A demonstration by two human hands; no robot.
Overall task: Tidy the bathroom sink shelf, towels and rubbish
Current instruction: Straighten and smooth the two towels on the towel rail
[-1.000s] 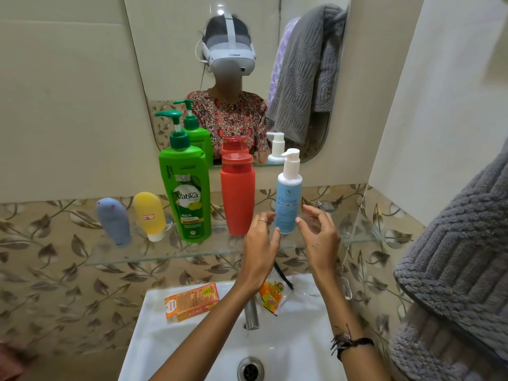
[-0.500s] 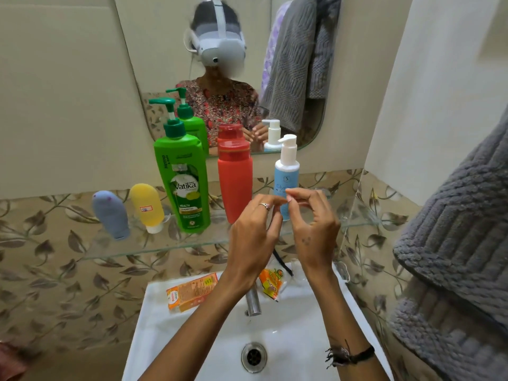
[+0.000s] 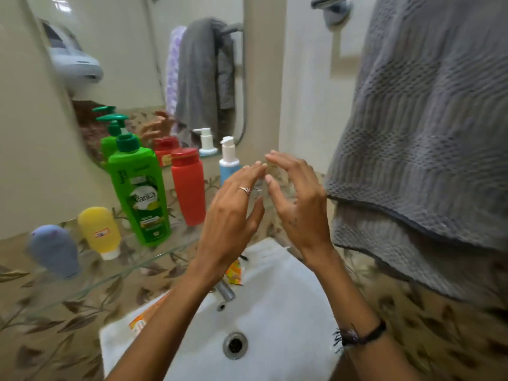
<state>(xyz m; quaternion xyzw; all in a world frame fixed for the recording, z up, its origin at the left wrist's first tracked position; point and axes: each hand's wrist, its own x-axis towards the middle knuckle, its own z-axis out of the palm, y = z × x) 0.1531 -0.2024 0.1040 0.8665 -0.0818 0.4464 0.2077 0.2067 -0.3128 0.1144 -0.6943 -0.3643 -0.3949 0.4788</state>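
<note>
Both my hands are raised over the sink, fingers spread and empty. My left hand (image 3: 233,215) and my right hand (image 3: 298,204) nearly touch at the fingertips, just right of the blue pump bottle (image 3: 228,167). On the glass shelf (image 3: 110,270) stand a red bottle (image 3: 188,188), a green pump bottle (image 3: 140,193), a yellow tube (image 3: 100,232) and a grey-blue tube (image 3: 55,250). A grey towel (image 3: 428,133) hangs on the right wall. An orange wrapper (image 3: 235,272) and an orange packet (image 3: 140,317) lie on the sink rim.
The white sink (image 3: 275,312) with its tap (image 3: 225,291) and drain (image 3: 235,345) is below my arms. The mirror (image 3: 137,64) behind the shelf reflects the bottles and another towel. A towel rail (image 3: 332,4) is at the top right.
The view has swung right and tilted, and the frame is blurred. My hands have lifted and shifted right, away from the blue pump bottle, and their fingers have spread apart.
</note>
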